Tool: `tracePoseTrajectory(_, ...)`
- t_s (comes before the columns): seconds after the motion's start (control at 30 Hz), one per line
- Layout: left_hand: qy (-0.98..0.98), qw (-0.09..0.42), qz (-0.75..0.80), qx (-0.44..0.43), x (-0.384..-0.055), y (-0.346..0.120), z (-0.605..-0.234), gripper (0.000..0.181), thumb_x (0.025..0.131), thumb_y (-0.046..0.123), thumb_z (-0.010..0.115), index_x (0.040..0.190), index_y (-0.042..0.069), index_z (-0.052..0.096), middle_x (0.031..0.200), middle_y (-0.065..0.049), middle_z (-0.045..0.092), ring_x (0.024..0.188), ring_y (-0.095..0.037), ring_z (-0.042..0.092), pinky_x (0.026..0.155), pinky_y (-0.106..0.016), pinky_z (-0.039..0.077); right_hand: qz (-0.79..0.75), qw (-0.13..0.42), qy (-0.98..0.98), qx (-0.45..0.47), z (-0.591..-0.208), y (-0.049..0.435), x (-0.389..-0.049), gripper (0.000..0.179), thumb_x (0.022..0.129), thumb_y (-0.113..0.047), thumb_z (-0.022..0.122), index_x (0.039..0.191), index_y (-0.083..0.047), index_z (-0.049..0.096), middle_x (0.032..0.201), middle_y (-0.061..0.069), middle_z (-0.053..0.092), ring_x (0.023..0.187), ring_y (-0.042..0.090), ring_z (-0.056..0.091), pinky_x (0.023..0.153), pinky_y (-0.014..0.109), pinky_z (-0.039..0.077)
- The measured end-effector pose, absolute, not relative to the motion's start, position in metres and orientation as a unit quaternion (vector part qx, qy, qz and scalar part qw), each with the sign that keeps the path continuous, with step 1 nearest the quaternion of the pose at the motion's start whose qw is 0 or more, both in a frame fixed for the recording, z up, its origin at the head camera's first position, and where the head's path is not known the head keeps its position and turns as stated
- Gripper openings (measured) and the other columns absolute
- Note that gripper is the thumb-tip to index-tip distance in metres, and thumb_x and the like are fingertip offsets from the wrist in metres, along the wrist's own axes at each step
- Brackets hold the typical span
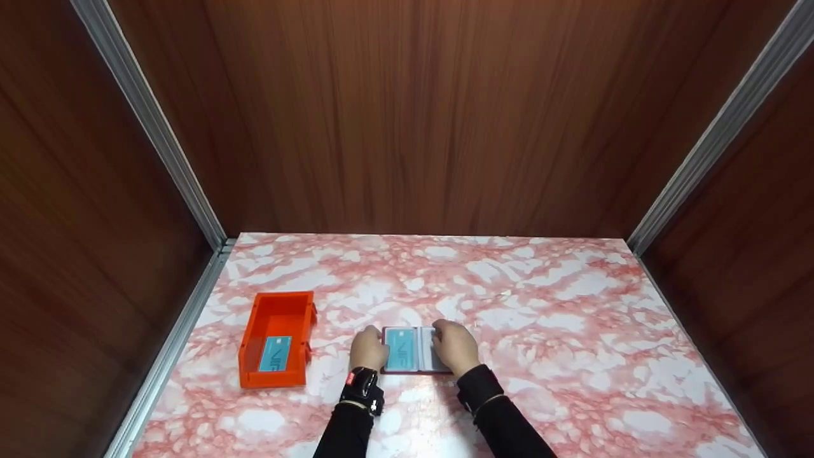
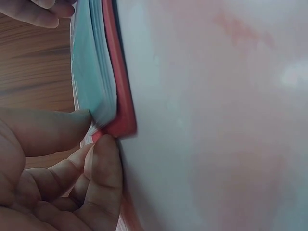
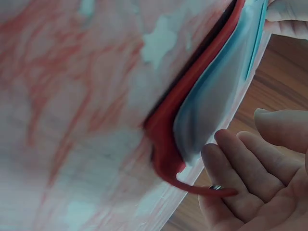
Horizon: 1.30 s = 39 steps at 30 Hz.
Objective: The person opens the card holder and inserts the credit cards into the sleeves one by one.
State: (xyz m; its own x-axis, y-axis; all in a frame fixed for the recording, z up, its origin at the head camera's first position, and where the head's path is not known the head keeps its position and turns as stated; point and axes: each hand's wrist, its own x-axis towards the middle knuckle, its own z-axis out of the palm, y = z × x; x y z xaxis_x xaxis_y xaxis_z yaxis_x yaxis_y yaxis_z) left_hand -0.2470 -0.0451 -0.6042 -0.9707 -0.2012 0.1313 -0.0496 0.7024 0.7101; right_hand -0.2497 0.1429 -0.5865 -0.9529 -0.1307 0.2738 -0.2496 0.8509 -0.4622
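A red-covered card holder (image 1: pixel 418 373) lies spread on the table, with clear sleeves inside. Its left page shows a blue card (image 1: pixel 400 348) behind the plastic. My left hand (image 1: pixel 367 351) pinches the holder's left edge, thumb on the sleeves (image 2: pixel 103 62) and index finger at the cover's corner. At the opposite side is my right hand (image 1: pixel 456 346). In the right wrist view its fingers (image 3: pixel 231 159) are extended beside the clear sleeves, the thumb held apart. A red strap (image 3: pixel 192 188) with a metal snap sticks out against these fingers.
Left of the holder stands an orange bin (image 1: pixel 273 383) with another blue card (image 1: pixel 275 353) inside. The tabletop (image 1: pixel 547 331) has a red and white marbled pattern. Brown wood-look panels (image 1: pixel 420 127) with metal corner strips (image 1: pixel 159 127) enclose the table's back and sides.
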Motion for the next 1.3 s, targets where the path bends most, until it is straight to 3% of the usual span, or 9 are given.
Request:
tracePoseTrajectory(0.57,-0.914,0.065,-0.393,0.084,-0.2472,-0.0460,-0.6030,0.020,0.074,0.001,0.073,0.091,-0.003,0.064,0.087,-0.018,0.066,0.085,-0.037,0.063,0.081,-0.048,0.049,0.248,0.111,-0.958,0.087,-0.5894,0.1503,-0.2507,0.024,0.084,-0.004,0.073,0.107,-0.001,0.071,0.099,0.017,0.071,0.093,0.036,0.066,0.082,0.048,0.052)
tracePoseTrajectory(1.3,-0.918,0.096,-0.377,0.075,-0.2471,-0.0455,-0.6060,0.018,0.071,-0.001,0.074,0.086,-0.003,0.064,0.082,-0.018,0.066,0.082,-0.038,0.063,0.077,-0.049,0.050,0.232,0.147,-0.955,0.109,-0.5948,0.1492,-0.2467,0.021,0.080,0.000,0.075,0.100,-0.002,0.072,0.093,0.015,0.072,0.087,0.035,0.068,0.075,0.048,0.054)
